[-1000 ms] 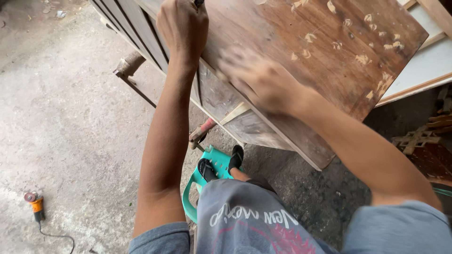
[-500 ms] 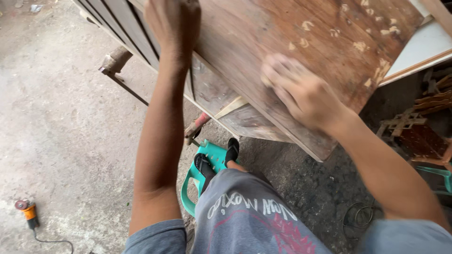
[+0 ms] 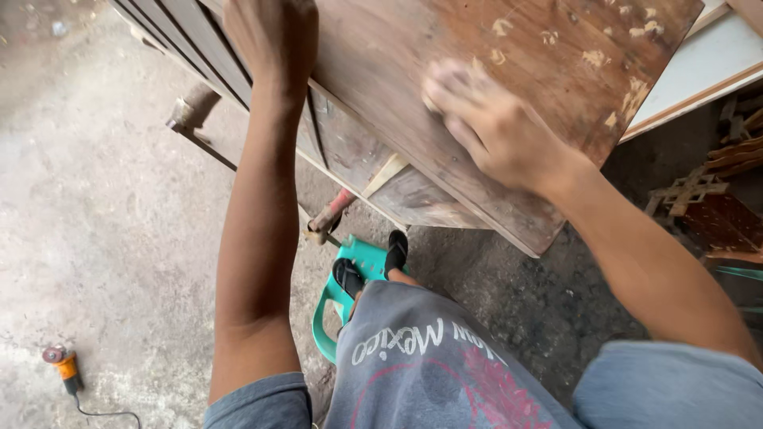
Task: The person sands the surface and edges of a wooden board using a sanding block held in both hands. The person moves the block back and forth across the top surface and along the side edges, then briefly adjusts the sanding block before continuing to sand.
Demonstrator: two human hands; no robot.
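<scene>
Nearest the camera, the person's knees frame a green plastic stool (image 3: 342,298) on which a sandalled foot (image 3: 373,266) rests, and an orange angle grinder (image 3: 63,367) lies well apart on the concrete floor (image 3: 103,230) to the left. Above these, 2 bare arms reach up to a brown wooden panel (image 3: 485,87), which lies tilted across a frame of dark slats (image 3: 171,36), with pale patches of filler dotting its far side. The left hand (image 3: 270,40) is closed over the panel's near edge, fingers wrapped out of sight beyond it, so it grips the wood firmly. The right hand (image 3: 497,127) lies flat and blurred on the panel's face; something pale may sit under the palm, but I cannot tell whether it holds anything. The panel looks stiff, fairly heavy and rough rather than slippery, so it probably stays steady under pressure; its edges seem the natural place to take hold, as the left hand does. Farther right, a white board (image 3: 699,71) lies beside the panel, with carved wooden pieces (image 3: 699,191) below it.
</scene>
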